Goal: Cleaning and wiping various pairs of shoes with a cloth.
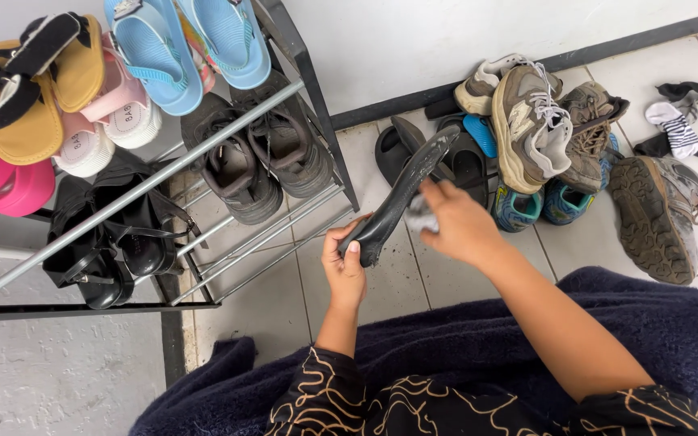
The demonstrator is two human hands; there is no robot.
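Note:
My left hand (344, 260) grips the heel end of a black flat shoe (404, 194), holding it sole-side up and slanting away from me. My right hand (456, 224) presses a small pale cloth (420, 216) against the shoe's side near its middle. Both hands hover above the tiled floor (389, 291), between the shoe rack and the heap of shoes.
A metal shoe rack (203, 145) at left holds blue sandals (187, 44), yellow and pink sandals, black shoes and dark sneakers (256, 157). A pile of sneakers (543, 129), black slippers and socks (684, 121) lies by the wall at right. A dark blue blanket (462, 355) covers my lap.

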